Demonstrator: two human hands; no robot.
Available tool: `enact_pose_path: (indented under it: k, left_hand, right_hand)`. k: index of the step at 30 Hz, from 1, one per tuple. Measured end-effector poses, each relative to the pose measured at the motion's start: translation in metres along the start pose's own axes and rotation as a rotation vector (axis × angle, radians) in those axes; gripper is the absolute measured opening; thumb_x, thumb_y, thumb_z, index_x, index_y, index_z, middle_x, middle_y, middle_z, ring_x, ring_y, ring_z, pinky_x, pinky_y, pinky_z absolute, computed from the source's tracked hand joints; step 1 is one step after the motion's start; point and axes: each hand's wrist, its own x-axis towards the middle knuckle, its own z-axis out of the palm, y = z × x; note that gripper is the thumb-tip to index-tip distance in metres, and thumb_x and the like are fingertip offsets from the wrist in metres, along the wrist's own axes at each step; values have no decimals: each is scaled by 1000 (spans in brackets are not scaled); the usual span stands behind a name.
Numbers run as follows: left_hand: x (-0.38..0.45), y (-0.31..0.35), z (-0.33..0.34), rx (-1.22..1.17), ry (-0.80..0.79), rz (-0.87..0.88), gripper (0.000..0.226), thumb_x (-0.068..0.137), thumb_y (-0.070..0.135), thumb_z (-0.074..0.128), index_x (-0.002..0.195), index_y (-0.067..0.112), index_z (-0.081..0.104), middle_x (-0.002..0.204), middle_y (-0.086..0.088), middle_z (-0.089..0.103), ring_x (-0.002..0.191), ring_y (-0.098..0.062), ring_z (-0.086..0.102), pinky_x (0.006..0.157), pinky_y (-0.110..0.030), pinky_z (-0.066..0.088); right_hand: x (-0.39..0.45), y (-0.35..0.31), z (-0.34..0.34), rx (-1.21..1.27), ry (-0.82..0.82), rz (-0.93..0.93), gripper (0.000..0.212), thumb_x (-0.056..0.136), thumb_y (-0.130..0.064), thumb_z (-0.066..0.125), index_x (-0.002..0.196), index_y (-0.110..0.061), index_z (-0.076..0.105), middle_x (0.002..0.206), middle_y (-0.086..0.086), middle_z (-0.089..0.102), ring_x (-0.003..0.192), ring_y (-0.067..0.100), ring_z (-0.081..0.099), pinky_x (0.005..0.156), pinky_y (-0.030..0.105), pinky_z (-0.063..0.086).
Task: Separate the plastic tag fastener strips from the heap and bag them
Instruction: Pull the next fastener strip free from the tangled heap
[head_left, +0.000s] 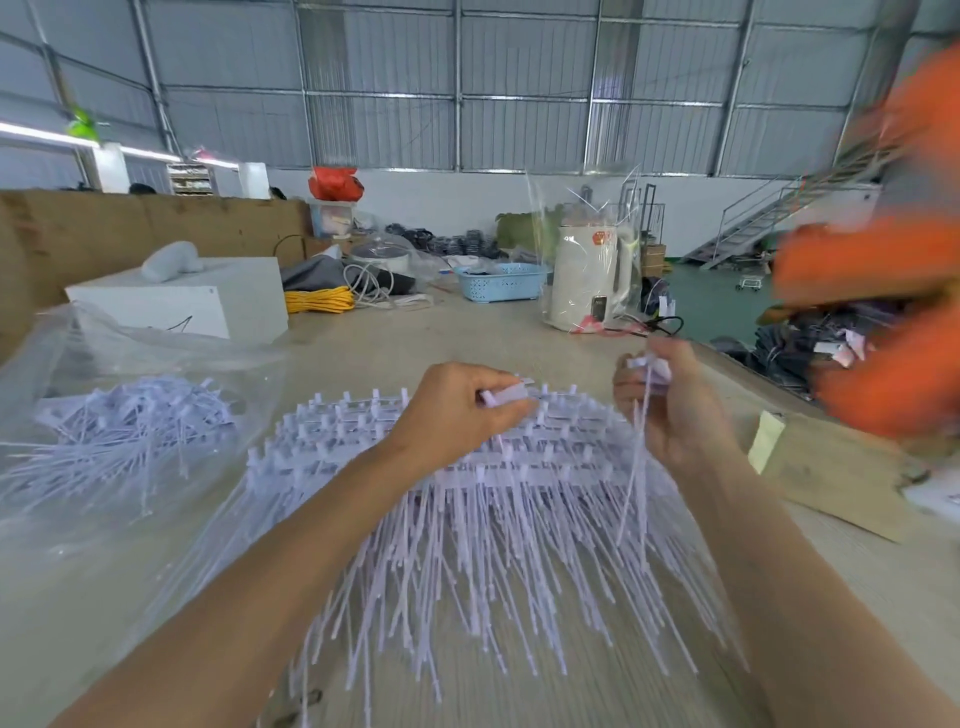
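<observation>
We pinch a strip (506, 396) in our left hand (457, 410) above the heap (467, 519) — our right hand (670, 400) grips another's (641, 447) head, tails dangling.

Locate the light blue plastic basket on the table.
In the head view, the blue basket sits far across the table, centre-right, just left of the white kettle.

Two hands at work, left hand (457, 410) and right hand (670, 400); two piles: one heap (467, 499), one bagged bunch (130, 421); one kettle (589, 275).
</observation>
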Motion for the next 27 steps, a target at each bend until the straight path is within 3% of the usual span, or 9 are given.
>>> enact_pose_path:
  k: [5,9,11,13,15,18,21,24,27]
  left_hand:
    - [-2,2,-3,52,-170,-32,52,89,11,55,138,24,44,110,6,52,75,9,53,59,-4,40]
    - [-2,10,-4,187,-234,100,62,82,-4,50,134,19,26,106,5,41,78,-4,47,63,-14,41]
    - [0,12,-4,274,-242,152,67,80,-5,51,135,17,20,114,1,37,84,-3,46,68,-10,40]
    - [0,13,-3,327,-276,175,69,80,-6,51,134,19,17,117,0,34,89,-4,45,70,-8,41]
    - [-2,13,-4,350,-312,195,63,80,-5,52,127,20,19,109,1,35,86,-11,49,64,-10,44]
    - [-1,11,-5,349,-272,214,56,80,1,59,122,15,24,110,-3,40,84,-10,52,66,-13,43]
    - [-1,9,-11,400,-129,199,43,81,18,70,114,10,43,109,-3,52,82,-12,54,64,-14,38]
    - [-3,10,-17,516,-64,307,21,84,20,68,100,6,67,94,-8,67,81,-25,61,68,-34,45]
    - [-4,14,-19,687,-119,366,24,91,26,58,105,9,69,100,-8,68,89,-26,61,73,-35,45]
  right_hand:
    - [-8,13,17,-281,-33,-16,6,87,-9,64,87,-4,60,80,11,62,59,15,64,52,20,53]
    - [-18,37,29,-525,-208,54,9,93,-6,55,88,-3,61,73,10,58,48,12,51,38,17,40]
    - [-22,45,34,-576,-217,92,32,97,-30,50,85,-2,60,70,11,56,45,14,47,37,20,34]
    - [-23,46,37,-679,-226,108,62,81,-65,47,83,-4,60,64,11,58,44,16,47,40,22,34]
    - [-25,46,37,-848,-251,48,67,70,-73,50,78,-7,60,61,11,56,46,18,47,42,22,35]
    - [-24,49,35,-820,-293,-20,40,83,-47,61,68,-11,62,63,10,50,43,14,43,40,20,30]
    - [-20,47,33,-729,-298,-60,29,91,-30,59,78,-4,62,64,9,49,40,11,42,39,18,29]
    - [-20,42,30,-718,-380,-73,38,84,-42,57,83,-4,65,63,10,50,45,12,46,39,20,32]
    - [-22,40,28,-808,-446,-40,46,81,-49,56,88,-5,68,64,6,54,49,11,49,42,21,35]
